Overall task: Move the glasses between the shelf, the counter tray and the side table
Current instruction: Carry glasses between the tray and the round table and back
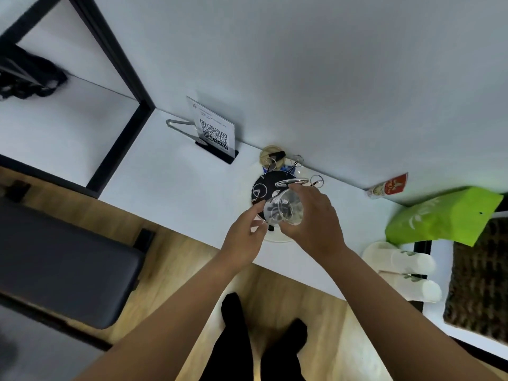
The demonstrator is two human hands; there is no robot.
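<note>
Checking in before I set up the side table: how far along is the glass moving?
Done: nothing I can confirm; no glass stands set down on the round tray on the white counter. In hand: the right hand grips one clear glass tilted over the tray, and the left hand reaches toward its rim. Left: placing this glass; the side table and any other glasses are not in view.

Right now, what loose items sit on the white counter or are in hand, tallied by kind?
Clear glass, held by the right hand: 1
QR sign stand: 1
Green bag: 1
White rolled towels: 2
Red-and-white packet: 1
Total: 6
</note>
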